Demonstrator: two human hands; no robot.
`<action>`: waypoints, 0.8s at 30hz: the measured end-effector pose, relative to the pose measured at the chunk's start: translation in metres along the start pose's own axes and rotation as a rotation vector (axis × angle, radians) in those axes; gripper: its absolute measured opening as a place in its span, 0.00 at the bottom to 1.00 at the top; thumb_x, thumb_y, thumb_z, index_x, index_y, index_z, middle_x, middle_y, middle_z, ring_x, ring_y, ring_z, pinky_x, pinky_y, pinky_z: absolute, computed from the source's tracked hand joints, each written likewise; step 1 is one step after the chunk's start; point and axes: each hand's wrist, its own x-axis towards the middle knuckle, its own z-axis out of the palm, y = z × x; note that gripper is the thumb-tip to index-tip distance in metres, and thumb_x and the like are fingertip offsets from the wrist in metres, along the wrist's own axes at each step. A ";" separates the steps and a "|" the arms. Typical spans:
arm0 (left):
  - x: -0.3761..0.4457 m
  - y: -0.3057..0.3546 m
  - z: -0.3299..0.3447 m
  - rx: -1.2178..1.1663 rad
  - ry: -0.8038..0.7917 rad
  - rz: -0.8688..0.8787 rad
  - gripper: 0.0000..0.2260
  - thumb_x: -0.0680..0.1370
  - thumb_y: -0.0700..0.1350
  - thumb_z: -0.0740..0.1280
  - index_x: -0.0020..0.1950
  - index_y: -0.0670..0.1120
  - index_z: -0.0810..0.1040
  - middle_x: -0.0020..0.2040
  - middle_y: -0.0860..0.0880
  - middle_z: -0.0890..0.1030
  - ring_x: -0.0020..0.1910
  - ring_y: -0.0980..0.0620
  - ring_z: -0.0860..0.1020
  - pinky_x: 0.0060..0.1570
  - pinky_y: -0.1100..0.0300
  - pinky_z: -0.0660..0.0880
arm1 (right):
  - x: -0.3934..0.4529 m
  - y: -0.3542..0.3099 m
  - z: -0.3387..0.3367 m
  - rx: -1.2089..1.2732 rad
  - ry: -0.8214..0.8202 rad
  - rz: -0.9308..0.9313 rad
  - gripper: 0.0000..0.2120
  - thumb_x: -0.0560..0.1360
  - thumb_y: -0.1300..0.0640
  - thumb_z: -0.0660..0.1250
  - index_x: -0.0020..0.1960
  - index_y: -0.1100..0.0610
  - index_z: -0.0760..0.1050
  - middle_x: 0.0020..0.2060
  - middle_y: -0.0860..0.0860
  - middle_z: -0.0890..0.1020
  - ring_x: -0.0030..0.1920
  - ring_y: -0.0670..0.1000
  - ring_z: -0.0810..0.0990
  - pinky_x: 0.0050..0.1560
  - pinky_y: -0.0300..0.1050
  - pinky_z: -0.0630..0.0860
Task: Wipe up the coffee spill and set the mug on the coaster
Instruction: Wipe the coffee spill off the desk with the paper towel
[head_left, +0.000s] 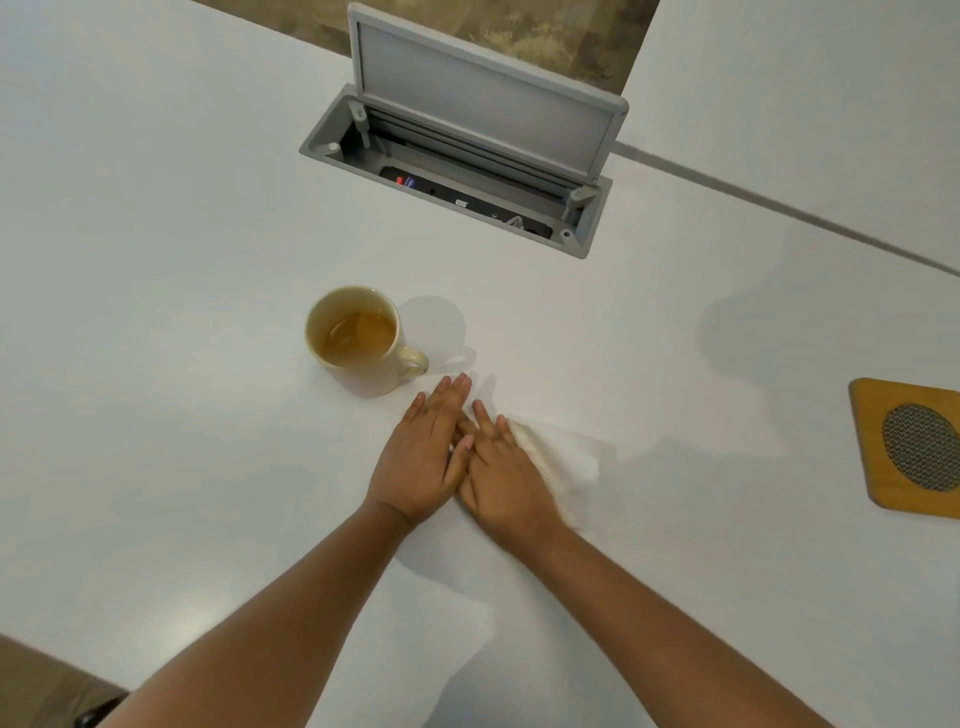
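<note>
A cream mug (358, 343) holding brown liquid stands upright on the white table (156, 312), handle pointing right. Just right of and below it, my left hand (423, 457) lies flat on the table with fingers straight. My right hand (501, 475) lies flat beside it, touching it, and presses on a white paper napkin (566, 465) that sticks out to the right from under the palm. A wooden coaster (878, 452) with a grey woven centre sits at the far right edge. No spill shows around the hands.
A grey cable box (452, 171) with its lid raised is sunk into the table behind the mug. A seam (779, 208) between table sections runs diagonally at the upper right. The table's near-left corner (62, 649) shows floor beyond it.
</note>
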 end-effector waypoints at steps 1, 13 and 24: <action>0.000 0.000 0.001 0.016 -0.011 -0.012 0.24 0.78 0.52 0.47 0.75 0.50 0.53 0.75 0.51 0.60 0.74 0.56 0.56 0.73 0.60 0.48 | 0.001 0.005 -0.004 -0.022 -0.013 -0.013 0.24 0.80 0.55 0.52 0.75 0.56 0.53 0.75 0.50 0.56 0.74 0.46 0.41 0.74 0.42 0.36; -0.001 0.001 0.003 0.083 0.011 -0.077 0.24 0.79 0.54 0.47 0.75 0.50 0.55 0.75 0.50 0.61 0.73 0.47 0.60 0.69 0.61 0.47 | -0.109 0.146 -0.093 -0.069 0.238 0.536 0.24 0.79 0.53 0.49 0.71 0.63 0.63 0.70 0.57 0.68 0.74 0.58 0.59 0.74 0.56 0.52; 0.001 -0.002 0.007 0.109 -0.019 -0.086 0.22 0.80 0.52 0.50 0.75 0.51 0.54 0.75 0.49 0.60 0.73 0.47 0.60 0.70 0.60 0.49 | -0.170 0.160 -0.105 -0.006 0.224 0.755 0.19 0.75 0.46 0.60 0.66 0.45 0.68 0.60 0.48 0.66 0.54 0.51 0.72 0.46 0.47 0.70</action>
